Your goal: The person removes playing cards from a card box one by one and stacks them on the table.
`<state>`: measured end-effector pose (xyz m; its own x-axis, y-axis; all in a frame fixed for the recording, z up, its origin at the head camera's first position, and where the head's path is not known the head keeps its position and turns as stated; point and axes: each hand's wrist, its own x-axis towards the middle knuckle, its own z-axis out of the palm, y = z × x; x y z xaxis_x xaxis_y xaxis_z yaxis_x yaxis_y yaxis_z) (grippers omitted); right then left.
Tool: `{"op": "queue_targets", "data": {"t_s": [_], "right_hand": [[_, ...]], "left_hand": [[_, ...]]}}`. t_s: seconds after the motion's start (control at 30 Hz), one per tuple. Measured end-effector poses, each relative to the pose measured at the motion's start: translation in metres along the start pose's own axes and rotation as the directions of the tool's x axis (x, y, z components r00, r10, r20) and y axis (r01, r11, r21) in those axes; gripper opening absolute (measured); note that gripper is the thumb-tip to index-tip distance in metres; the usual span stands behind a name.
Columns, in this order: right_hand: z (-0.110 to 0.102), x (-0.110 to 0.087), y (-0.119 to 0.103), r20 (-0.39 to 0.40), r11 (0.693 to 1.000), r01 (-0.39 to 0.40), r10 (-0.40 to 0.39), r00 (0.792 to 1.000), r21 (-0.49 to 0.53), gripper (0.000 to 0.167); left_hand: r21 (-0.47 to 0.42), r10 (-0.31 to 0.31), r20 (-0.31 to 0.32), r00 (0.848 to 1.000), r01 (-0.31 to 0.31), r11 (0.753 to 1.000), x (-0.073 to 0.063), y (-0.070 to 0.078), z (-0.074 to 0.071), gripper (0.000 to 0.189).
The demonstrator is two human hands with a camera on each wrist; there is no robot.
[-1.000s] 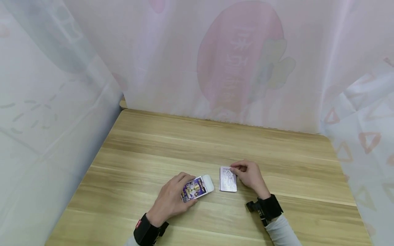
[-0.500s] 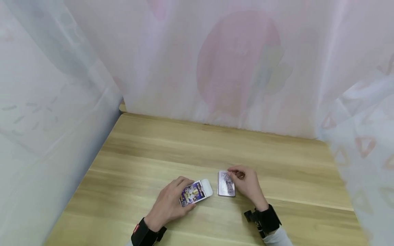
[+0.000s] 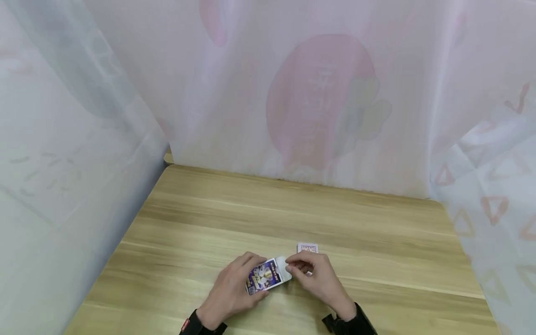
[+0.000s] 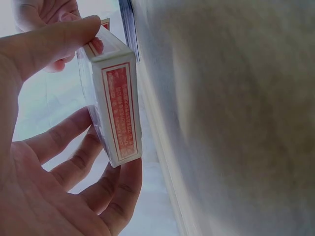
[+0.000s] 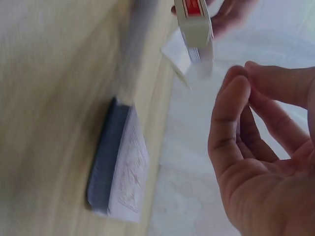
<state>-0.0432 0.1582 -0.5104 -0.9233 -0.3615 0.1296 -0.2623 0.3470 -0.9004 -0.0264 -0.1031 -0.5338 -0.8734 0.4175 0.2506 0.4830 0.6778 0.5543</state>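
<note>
My left hand (image 3: 234, 288) grips a purple and white playing-card box (image 3: 264, 277) by its edges, thumb on one side and fingers on the other. Its white end flap sticks out toward the right, and the right wrist view shows the box mouth open with a loose flap (image 5: 176, 53). The box's red and white side (image 4: 120, 110) faces the left wrist camera. Close to that flap is my right hand (image 3: 320, 281), thumb and index tips together with nothing between them. A deck of playing cards (image 5: 129, 172) lies on the table, partly hidden behind the right hand in the head view.
The wooden table (image 3: 201, 200) extends beyond both hands to its back edge. Pale printed curtains (image 3: 234, 116) hang along the back and both sides. A black strap (image 3: 356, 321) is around the right wrist.
My right hand has left the deck's upper corner and moved left and nearer to the box's flap. The left hand still holds the box. The head view has tilted up slightly.
</note>
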Motion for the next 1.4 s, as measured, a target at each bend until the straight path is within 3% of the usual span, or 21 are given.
{"op": "queue_targets", "data": {"t_s": [0.17, 0.4, 0.7, 1.1, 1.27, 1.4], "right_hand": [[0.006, 0.004, 0.002, 0.050, 0.997, -0.055, 0.053, 0.997, 0.046, 0.016], [0.011, 0.010, 0.012, 0.063, 0.994, -0.100, 0.098, 0.993, 0.043, 0.014], [0.013, 0.009, 0.018, 0.093, 0.986, -0.157, 0.152, 0.984, 0.053, 0.011], [0.008, 0.013, 0.023, 0.093, 0.979, -0.190, 0.184, 0.979, 0.069, 0.015], [0.002, 0.013, 0.022, 0.074, 0.979, -0.197, 0.194, 0.978, 0.046, 0.016], [-0.007, 0.015, 0.020, 0.047, 0.969, -0.231, 0.228, 0.973, 0.090, 0.017]], "left_hand": [[-0.026, 0.027, -0.004, 1.000, -0.027, 0.999, 0.006, -0.001, 0.002, 0.073], [-0.041, 0.065, -0.011, 0.998, -0.065, 0.997, 0.011, -0.003, 0.002, 0.072], [-0.018, 0.063, 0.026, 0.998, -0.062, 0.998, 0.009, -0.005, 0.005, 0.070], [-0.016, 0.054, 0.029, 0.998, -0.054, 0.998, 0.014, -0.009, 0.005, 0.070], [-0.009, 0.051, 0.010, 0.999, -0.051, 0.999, 0.015, -0.008, 0.005, 0.071], [0.007, 0.052, -0.012, 0.999, -0.052, 0.999, 0.017, -0.008, 0.004, 0.072]]}}
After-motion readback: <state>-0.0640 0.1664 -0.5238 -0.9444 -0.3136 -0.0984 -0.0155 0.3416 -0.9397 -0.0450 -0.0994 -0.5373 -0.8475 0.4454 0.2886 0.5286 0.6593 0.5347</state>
